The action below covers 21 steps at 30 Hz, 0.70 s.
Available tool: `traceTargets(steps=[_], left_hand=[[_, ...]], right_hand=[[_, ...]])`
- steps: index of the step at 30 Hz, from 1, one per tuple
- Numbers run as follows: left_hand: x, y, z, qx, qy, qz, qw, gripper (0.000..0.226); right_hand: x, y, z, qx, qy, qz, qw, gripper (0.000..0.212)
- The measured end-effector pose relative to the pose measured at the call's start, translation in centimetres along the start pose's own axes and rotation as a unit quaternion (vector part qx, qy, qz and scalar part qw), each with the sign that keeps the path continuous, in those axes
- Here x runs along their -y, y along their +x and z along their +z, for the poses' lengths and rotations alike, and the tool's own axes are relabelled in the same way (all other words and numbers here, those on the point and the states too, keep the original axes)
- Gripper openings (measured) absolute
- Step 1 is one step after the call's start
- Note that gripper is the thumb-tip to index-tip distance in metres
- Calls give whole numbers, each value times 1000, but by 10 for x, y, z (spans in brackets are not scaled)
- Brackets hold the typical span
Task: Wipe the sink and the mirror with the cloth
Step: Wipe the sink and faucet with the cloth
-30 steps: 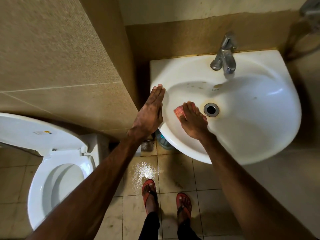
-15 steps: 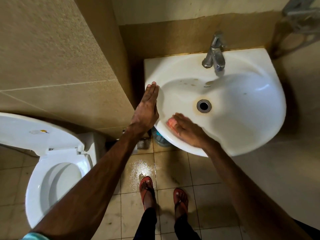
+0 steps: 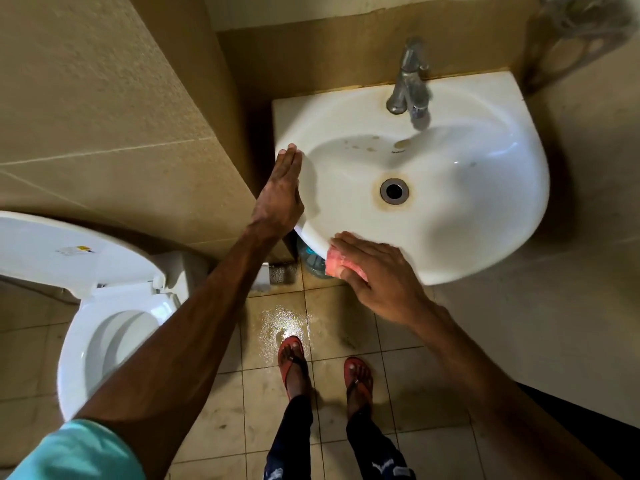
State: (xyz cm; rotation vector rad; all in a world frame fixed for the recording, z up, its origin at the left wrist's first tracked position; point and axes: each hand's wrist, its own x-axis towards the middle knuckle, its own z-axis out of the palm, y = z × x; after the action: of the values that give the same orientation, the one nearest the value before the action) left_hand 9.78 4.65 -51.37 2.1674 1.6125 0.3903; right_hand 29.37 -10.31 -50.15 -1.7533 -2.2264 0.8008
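Note:
A white wall-hung sink [image 3: 485,216] fills the upper right, with a chrome tap [image 3: 410,88] at its back and a stained drain [image 3: 393,190] in the bowl. My right hand [image 3: 377,278] presses a pink cloth [image 3: 337,263] flat against the sink's near left rim; most of the cloth is hidden under my fingers. My left hand [image 3: 282,195] rests flat, fingers together, on the sink's left edge and holds nothing. Brown spots mark the bowl's back wall. No mirror is in view.
A white toilet [image 3: 104,334] with its lid up stands at the left, behind a tan tiled wall [image 3: 104,116]. The tiled floor [image 3: 284,317] is wet below the sink. A plastic bottle [image 3: 311,259] sits under the sink. My feet in red sandals [image 3: 292,365] stand below.
My right hand has slid the cloth from inside the bowl beside the drain down and outward to the near left rim. My left hand stays on the left edge.

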Motion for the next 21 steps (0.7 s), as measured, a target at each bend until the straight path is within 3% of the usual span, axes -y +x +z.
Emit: traceTargets(steps=[4,7,12,18,21], left_hand=[[-3,2,1,5,29,-13,999,69],[-5,5,0,5,35,-25,999,74],[-3,14,-12,46,43,-30,998,69],[-23,9,-15,88,101,-75,988,74],[-37,1,-11,89,153,-98,979,77]], right_hand=[[20,3,12,-60,-99,-29,993,64],[42,22,26,-43,-175,-16,984,72],[81,66,51,-50,-231,46,970,52],[81,65,52,-21,-293,24,956,84],[68,46,47,-41,-279,3,959,84]])
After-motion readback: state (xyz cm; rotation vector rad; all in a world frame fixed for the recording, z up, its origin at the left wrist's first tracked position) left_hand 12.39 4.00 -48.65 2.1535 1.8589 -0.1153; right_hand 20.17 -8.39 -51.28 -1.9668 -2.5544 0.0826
